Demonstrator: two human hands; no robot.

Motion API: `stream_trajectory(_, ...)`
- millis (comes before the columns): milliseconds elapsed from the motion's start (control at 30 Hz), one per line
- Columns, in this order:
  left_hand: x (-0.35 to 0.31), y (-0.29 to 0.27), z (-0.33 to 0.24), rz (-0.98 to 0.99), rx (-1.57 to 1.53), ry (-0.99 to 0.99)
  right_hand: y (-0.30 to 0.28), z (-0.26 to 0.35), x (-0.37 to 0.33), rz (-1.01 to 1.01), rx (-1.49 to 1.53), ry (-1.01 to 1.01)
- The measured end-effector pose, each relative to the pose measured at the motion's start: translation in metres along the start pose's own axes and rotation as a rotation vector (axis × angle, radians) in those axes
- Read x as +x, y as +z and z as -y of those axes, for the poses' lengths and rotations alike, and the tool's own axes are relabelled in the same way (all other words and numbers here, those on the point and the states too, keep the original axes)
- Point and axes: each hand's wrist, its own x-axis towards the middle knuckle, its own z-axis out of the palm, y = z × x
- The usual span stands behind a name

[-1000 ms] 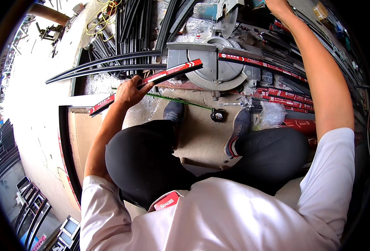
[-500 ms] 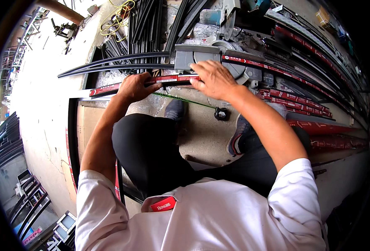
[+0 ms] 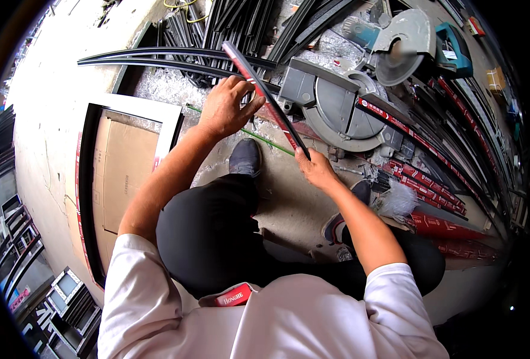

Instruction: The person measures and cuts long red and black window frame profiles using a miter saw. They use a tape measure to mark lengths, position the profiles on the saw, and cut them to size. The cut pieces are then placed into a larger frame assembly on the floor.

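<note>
A dark metal profile strip (image 3: pixel 271 105) with red protective film slants from the far left down toward me, in front of the saw. My right hand (image 3: pixel 319 169) is closed on its near end, thumb on top. Along the strip's left edge is my left hand (image 3: pixel 226 107), fingers curved and thumb apart, the tips at the edge; it does not look wrapped round it. Beyond stands a mitre saw (image 3: pixel 342 107) with its round blade (image 3: pixel 399 63) raised. Another red-filmed profile (image 3: pixel 417 134) lies across the saw's right side. A green measuring tape (image 3: pixel 269 139) stretches out beneath the strip.
Two long black profiles (image 3: pixel 157 58) extend left from the saw. Many black offcuts (image 3: pixel 217 30) lie behind them. To my left is a rectangular frame (image 3: pixel 85 197) over cardboard (image 3: pixel 127 173). Red-wrapped profiles (image 3: pixel 429 188) are piled right. My shoe (image 3: pixel 245 157) is beneath the tape.
The strip has swung from lying level before the saw to a steep slant. My right hand has come nearer, to its end, and my left hand has loosened. The view has shifted.
</note>
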Motion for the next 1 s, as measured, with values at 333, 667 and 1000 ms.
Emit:
stream_trajectory(333,-0.046,0.06,0.017,0.481,-0.844,-0.667,0.039,0.024,0.005,-0.146,0.219,0.032)
stream_trajectory(667,-0.046,0.03,0.055,-0.005,-1.323,-0.755,0.038,0.095,0.056,-0.125,-0.069,-0.261)
stream_trajectory(1000,-0.051,0.014,0.079,-0.408,-1.267,-0.775,0.057,0.15,0.081,-0.006,0.029,-0.255)
